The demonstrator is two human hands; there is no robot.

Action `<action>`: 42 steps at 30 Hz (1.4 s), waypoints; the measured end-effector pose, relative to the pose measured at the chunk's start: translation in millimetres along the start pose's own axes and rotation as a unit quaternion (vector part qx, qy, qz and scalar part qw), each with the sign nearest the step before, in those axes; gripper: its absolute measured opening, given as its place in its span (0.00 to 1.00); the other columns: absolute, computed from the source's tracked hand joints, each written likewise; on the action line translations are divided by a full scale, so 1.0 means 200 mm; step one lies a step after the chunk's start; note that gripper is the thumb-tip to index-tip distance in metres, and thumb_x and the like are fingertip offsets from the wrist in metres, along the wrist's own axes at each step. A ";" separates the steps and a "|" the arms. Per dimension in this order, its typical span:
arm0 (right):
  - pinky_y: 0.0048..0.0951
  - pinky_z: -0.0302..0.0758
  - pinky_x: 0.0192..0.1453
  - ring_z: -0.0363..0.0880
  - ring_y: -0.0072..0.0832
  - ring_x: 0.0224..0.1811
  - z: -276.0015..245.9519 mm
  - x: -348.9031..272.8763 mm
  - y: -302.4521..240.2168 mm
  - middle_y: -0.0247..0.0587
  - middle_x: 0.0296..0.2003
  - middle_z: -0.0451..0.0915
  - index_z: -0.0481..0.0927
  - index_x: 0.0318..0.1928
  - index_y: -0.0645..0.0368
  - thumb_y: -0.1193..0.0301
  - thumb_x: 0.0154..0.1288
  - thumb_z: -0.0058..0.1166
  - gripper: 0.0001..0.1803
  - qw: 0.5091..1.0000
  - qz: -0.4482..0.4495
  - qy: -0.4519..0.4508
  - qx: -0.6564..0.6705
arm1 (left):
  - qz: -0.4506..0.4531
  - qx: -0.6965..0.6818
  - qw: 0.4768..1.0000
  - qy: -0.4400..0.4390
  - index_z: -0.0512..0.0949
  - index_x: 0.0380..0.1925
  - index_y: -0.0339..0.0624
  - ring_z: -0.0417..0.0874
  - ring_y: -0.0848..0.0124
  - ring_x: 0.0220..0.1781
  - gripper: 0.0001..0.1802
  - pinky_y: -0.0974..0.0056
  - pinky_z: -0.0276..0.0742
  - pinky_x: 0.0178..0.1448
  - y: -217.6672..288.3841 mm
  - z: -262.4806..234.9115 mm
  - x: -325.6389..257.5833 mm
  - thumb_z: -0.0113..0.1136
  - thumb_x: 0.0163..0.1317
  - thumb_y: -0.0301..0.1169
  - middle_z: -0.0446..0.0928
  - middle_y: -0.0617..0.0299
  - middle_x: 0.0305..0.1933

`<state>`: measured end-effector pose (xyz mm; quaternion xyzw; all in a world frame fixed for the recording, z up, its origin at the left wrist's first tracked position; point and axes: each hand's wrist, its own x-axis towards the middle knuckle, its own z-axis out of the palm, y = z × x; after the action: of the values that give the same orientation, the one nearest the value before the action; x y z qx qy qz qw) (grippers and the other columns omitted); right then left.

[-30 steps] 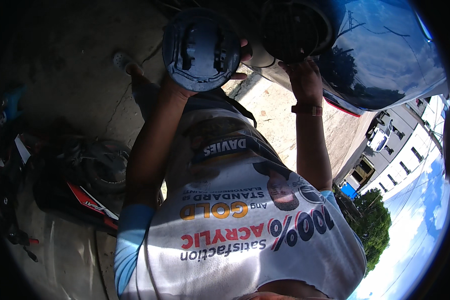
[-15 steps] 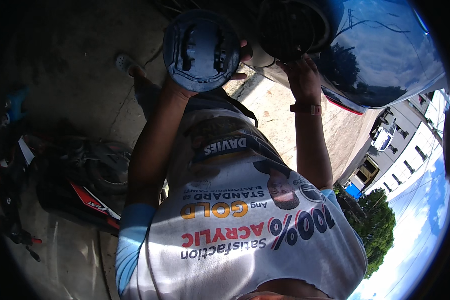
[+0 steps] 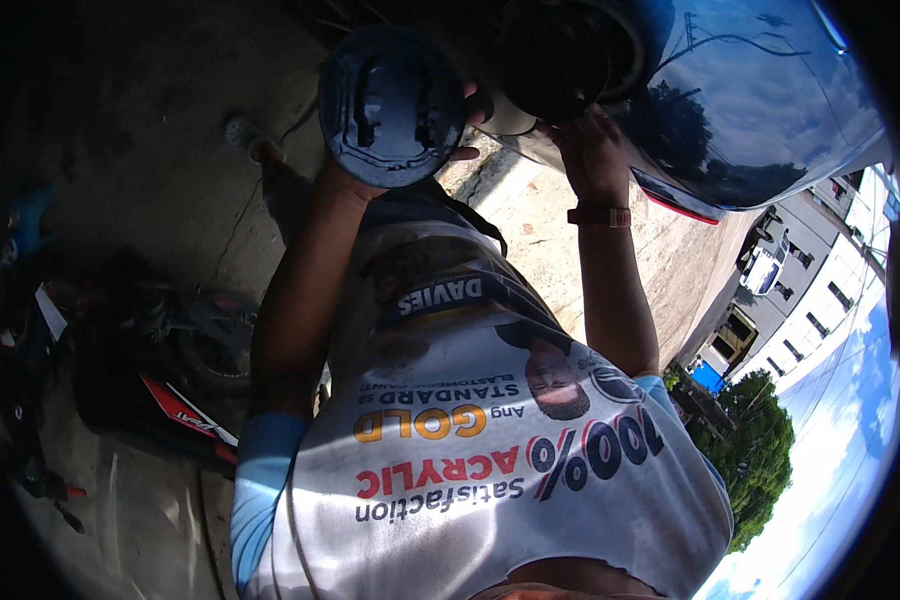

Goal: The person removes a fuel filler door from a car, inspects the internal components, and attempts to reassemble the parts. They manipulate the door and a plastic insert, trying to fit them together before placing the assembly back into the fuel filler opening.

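My left hand (image 3: 354,182) holds up a round dark cover (image 3: 391,105) with raised ribs and two slot-like recesses on the side facing me. The palm is behind it, and fingertips show past its right edge. My right hand (image 3: 594,160), with a band on the wrist, reaches up to a dark round part (image 3: 555,60) beside a blue glossy car body (image 3: 750,110). Its thumb and fingers close on the lower edge of that part. Shadow hides the fingertips and the inside of the part.
A black and red motorcycle (image 3: 160,370) stands on the concrete floor (image 3: 160,150) at left. One of my feet wears a clog (image 3: 242,135). Sunlit pavement (image 3: 530,215) lies under the car's edge. A parked white vehicle (image 3: 763,270), buildings and a tree (image 3: 755,440) are at right.
The whole view has shifted a little, with most things now slightly farther left. The cover has turned slightly in my left hand. My right hand stays at the dark round part.
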<state>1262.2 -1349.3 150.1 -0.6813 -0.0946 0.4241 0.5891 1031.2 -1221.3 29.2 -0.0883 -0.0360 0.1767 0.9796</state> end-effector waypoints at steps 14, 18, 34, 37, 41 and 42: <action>0.33 0.85 0.52 0.87 0.29 0.48 -0.01 0.00 0.01 0.42 0.50 0.86 0.80 0.59 0.64 0.69 0.77 0.55 0.16 1.000 0.002 -0.013 -0.003 | -0.002 -0.019 1.000 -0.023 0.56 0.80 0.47 0.56 0.35 0.82 0.54 0.26 0.57 0.77 0.00 -0.03 0.01 0.55 0.65 0.70 0.54 0.35 0.81; 0.33 0.84 0.53 0.87 0.30 0.49 -0.02 0.00 0.01 0.43 0.50 0.86 0.79 0.59 0.64 0.71 0.76 0.54 0.16 1.000 0.005 -0.027 -0.012 | 0.000 0.000 1.000 -0.001 0.56 0.80 0.48 0.55 0.34 0.81 0.54 0.24 0.55 0.77 0.00 0.00 0.01 0.56 0.64 0.70 0.53 0.34 0.81; 0.35 0.83 0.56 0.87 0.32 0.49 -0.02 0.00 0.01 0.43 0.49 0.86 0.79 0.56 0.64 0.72 0.76 0.52 0.13 0.999 0.010 -0.046 -0.004 | -0.007 -0.020 1.000 0.001 0.58 0.79 0.48 0.53 0.31 0.81 0.53 0.22 0.52 0.77 0.02 0.02 0.02 0.56 0.64 0.70 0.51 0.34 0.82; 0.35 0.84 0.55 0.87 0.32 0.49 -0.03 0.01 0.02 0.42 0.49 0.86 0.79 0.56 0.63 0.72 0.76 0.53 0.13 0.998 0.009 -0.057 0.005 | -0.001 -0.017 1.000 -0.010 0.61 0.78 0.49 0.56 0.30 0.80 0.50 0.24 0.59 0.75 0.01 0.01 0.02 0.53 0.66 0.70 0.55 0.35 0.81; 0.35 0.84 0.54 0.87 0.32 0.48 -0.03 0.01 0.03 0.42 0.49 0.86 0.79 0.55 0.62 0.73 0.76 0.53 0.11 0.998 0.010 -0.059 0.010 | 0.002 -0.016 1.000 -0.023 0.63 0.77 0.48 0.55 0.31 0.81 0.49 0.25 0.58 0.76 0.00 -0.02 0.03 0.55 0.66 0.69 0.56 0.37 0.81; 0.35 0.84 0.54 0.87 0.32 0.48 -0.02 0.00 0.02 0.42 0.49 0.86 0.79 0.55 0.62 0.73 0.76 0.53 0.11 0.998 0.009 -0.055 0.002 | 0.005 -0.012 1.000 -0.028 0.63 0.77 0.48 0.55 0.31 0.81 0.49 0.25 0.58 0.76 0.00 -0.03 0.03 0.55 0.66 0.68 0.56 0.37 0.81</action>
<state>1264.3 -1353.8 145.5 -0.6564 -0.1204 0.4664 0.5806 1037.8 -1220.4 23.9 -0.0952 -0.0650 0.1834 0.9763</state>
